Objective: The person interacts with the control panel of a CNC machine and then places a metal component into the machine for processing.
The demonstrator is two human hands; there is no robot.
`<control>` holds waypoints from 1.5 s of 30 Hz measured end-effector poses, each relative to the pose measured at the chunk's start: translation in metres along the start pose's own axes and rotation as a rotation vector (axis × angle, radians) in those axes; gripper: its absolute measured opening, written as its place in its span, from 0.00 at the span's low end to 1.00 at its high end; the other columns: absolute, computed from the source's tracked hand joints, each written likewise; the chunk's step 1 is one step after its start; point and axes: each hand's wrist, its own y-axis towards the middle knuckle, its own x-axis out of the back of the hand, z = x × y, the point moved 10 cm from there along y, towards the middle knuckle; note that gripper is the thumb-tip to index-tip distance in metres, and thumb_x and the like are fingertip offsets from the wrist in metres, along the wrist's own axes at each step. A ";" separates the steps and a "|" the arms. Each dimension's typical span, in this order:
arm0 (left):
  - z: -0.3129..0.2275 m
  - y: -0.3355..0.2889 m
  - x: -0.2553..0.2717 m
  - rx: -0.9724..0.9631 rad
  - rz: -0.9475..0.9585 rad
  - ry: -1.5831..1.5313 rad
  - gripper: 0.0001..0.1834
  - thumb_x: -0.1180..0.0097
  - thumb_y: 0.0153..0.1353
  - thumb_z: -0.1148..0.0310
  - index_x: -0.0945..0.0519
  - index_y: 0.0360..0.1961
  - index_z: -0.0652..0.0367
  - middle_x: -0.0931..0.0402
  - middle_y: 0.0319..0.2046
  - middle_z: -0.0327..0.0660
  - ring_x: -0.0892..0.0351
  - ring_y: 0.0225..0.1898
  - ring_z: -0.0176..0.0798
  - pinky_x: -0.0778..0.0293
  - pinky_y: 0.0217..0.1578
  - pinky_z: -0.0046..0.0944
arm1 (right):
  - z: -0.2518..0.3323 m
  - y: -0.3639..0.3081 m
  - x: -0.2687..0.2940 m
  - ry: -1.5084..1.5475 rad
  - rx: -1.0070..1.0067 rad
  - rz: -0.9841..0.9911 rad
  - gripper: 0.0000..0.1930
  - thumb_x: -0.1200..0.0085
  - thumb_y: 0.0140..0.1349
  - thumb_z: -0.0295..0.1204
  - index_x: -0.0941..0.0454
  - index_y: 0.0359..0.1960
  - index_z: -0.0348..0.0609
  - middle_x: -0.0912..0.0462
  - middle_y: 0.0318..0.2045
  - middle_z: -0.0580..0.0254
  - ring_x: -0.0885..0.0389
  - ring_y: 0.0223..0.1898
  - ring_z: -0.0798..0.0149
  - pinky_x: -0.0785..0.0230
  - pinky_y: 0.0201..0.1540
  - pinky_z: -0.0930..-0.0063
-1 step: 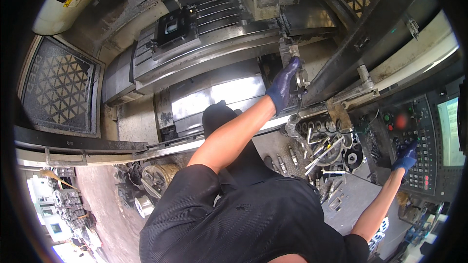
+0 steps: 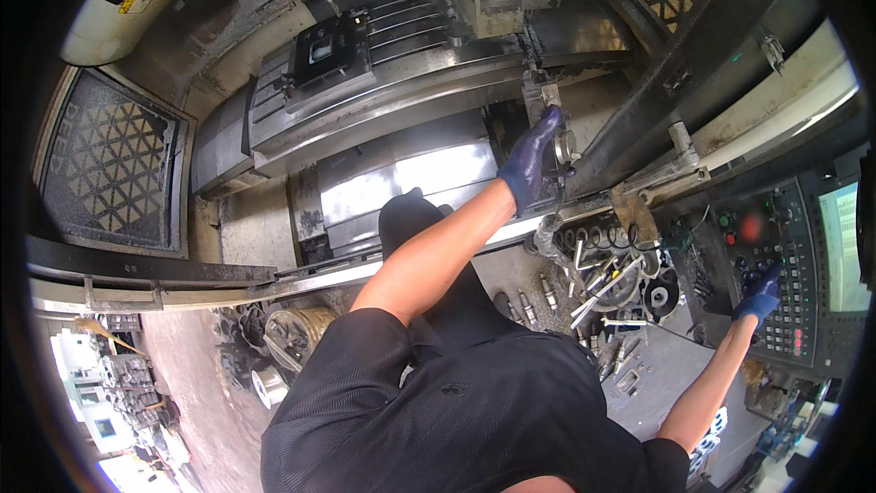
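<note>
My left hand [image 2: 530, 162], in a purple-blue glove, is closed round a handwheel pendant [image 2: 565, 148] with a round silver dial. It is held up in the machine's doorway, and a coiled black cable [image 2: 598, 236] hangs below it. My right hand [image 2: 760, 293], gloved alike, rests at the key rows of the control panel [image 2: 796, 260], its fingers stretched over the buttons and holding nothing. Beside the keys is a lit screen [image 2: 840, 246]. Inside the machine, a dark plate-like fixture [image 2: 321, 52] sits on the slotted metal table [image 2: 406, 29].
A boxy metal unit [image 2: 493, 0] stands on the table's right part. Below the doorway are loose rods and tools [image 2: 602, 288] and several tool holders [image 2: 549, 290]. A patterned grate [image 2: 114, 160] lies at the left. The door sill [image 2: 347, 276] runs in front of me.
</note>
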 end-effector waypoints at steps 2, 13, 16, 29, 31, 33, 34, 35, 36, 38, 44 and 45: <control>0.000 -0.001 0.001 0.008 0.001 0.015 0.25 0.47 0.64 0.42 0.24 0.51 0.50 0.20 0.36 0.36 0.18 0.34 0.35 0.19 0.35 0.40 | -0.002 0.003 0.002 0.006 -0.002 0.003 0.25 0.48 0.65 0.56 0.19 0.30 0.45 0.25 0.15 0.68 0.29 0.16 0.72 0.42 0.18 0.79; 0.005 0.003 0.001 0.051 0.068 0.007 0.33 0.48 0.63 0.42 0.36 0.65 0.44 0.41 0.62 0.33 0.46 0.62 0.37 0.44 0.58 0.55 | 0.000 -0.004 0.001 -0.054 -0.040 0.002 0.27 0.48 0.63 0.59 0.17 0.29 0.45 0.24 0.14 0.69 0.29 0.15 0.73 0.43 0.18 0.79; 0.000 0.004 0.006 -0.024 0.002 0.050 0.24 0.50 0.66 0.44 0.26 0.54 0.47 0.21 0.40 0.35 0.19 0.38 0.35 0.19 0.38 0.42 | 0.004 -0.005 0.001 -0.050 -0.027 0.000 0.27 0.47 0.62 0.59 0.18 0.27 0.45 0.23 0.15 0.68 0.30 0.14 0.73 0.44 0.18 0.79; -0.007 -0.016 -0.009 0.047 -0.038 0.026 0.26 0.49 0.66 0.44 0.30 0.59 0.43 0.24 0.47 0.35 0.20 0.44 0.38 0.20 0.42 0.48 | -0.004 0.002 0.003 -0.058 -0.037 0.006 0.27 0.49 0.64 0.59 0.18 0.30 0.44 0.25 0.14 0.69 0.30 0.15 0.73 0.44 0.18 0.79; -0.005 -0.012 -0.006 0.036 -0.030 0.028 0.25 0.49 0.66 0.44 0.29 0.58 0.44 0.23 0.45 0.35 0.20 0.43 0.37 0.20 0.41 0.47 | -0.002 0.001 0.002 -0.047 -0.032 0.008 0.27 0.49 0.64 0.58 0.18 0.29 0.44 0.25 0.14 0.69 0.30 0.14 0.73 0.44 0.18 0.79; 0.003 0.003 0.005 0.020 0.019 0.026 0.25 0.49 0.65 0.44 0.27 0.57 0.45 0.22 0.44 0.35 0.20 0.41 0.37 0.20 0.41 0.46 | -0.003 0.002 0.001 -0.025 -0.043 0.013 0.27 0.49 0.64 0.58 0.18 0.28 0.44 0.25 0.14 0.69 0.31 0.14 0.73 0.45 0.17 0.79; 0.005 0.003 0.005 0.040 0.026 0.029 0.29 0.47 0.64 0.42 0.30 0.60 0.45 0.29 0.52 0.35 0.28 0.50 0.39 0.25 0.46 0.49 | -0.003 -0.001 0.001 -0.017 -0.056 0.012 0.27 0.49 0.64 0.58 0.18 0.28 0.44 0.25 0.14 0.69 0.31 0.14 0.73 0.46 0.17 0.79; 0.007 0.003 0.005 0.061 0.034 0.032 0.34 0.46 0.62 0.41 0.32 0.64 0.46 0.36 0.61 0.35 0.36 0.59 0.41 0.30 0.52 0.53 | -0.001 -0.003 0.000 -0.010 -0.068 0.010 0.27 0.49 0.64 0.58 0.18 0.28 0.44 0.26 0.13 0.69 0.32 0.14 0.73 0.46 0.17 0.79; 0.009 0.002 0.006 0.081 0.041 0.035 0.39 0.44 0.60 0.40 0.34 0.68 0.46 0.42 0.69 0.35 0.44 0.67 0.44 0.35 0.58 0.56 | 0.000 -0.005 -0.001 -0.003 -0.081 0.009 0.27 0.49 0.64 0.58 0.18 0.28 0.44 0.26 0.13 0.68 0.32 0.13 0.73 0.46 0.17 0.79; 0.004 -0.003 0.000 0.065 0.065 0.042 0.39 0.45 0.60 0.39 0.35 0.68 0.47 0.42 0.69 0.35 0.42 0.66 0.43 0.34 0.57 0.56 | 0.005 -0.012 -0.003 -0.007 -0.090 0.004 0.27 0.49 0.64 0.58 0.18 0.27 0.44 0.26 0.13 0.69 0.33 0.13 0.73 0.47 0.17 0.78; -0.002 -0.013 -0.007 0.051 0.002 0.011 0.22 0.50 0.66 0.44 0.26 0.53 0.46 0.21 0.41 0.36 0.19 0.39 0.37 0.19 0.39 0.44 | 0.007 -0.010 0.000 -0.001 -0.078 0.011 0.25 0.48 0.64 0.57 0.19 0.26 0.46 0.26 0.13 0.69 0.34 0.12 0.74 0.48 0.16 0.77; -0.001 -0.014 -0.007 0.060 0.002 0.010 0.22 0.50 0.66 0.44 0.26 0.53 0.46 0.21 0.41 0.36 0.19 0.39 0.37 0.19 0.39 0.44 | 0.006 -0.011 0.001 0.006 -0.073 0.007 0.25 0.48 0.64 0.57 0.19 0.26 0.46 0.26 0.12 0.69 0.35 0.12 0.74 0.48 0.16 0.77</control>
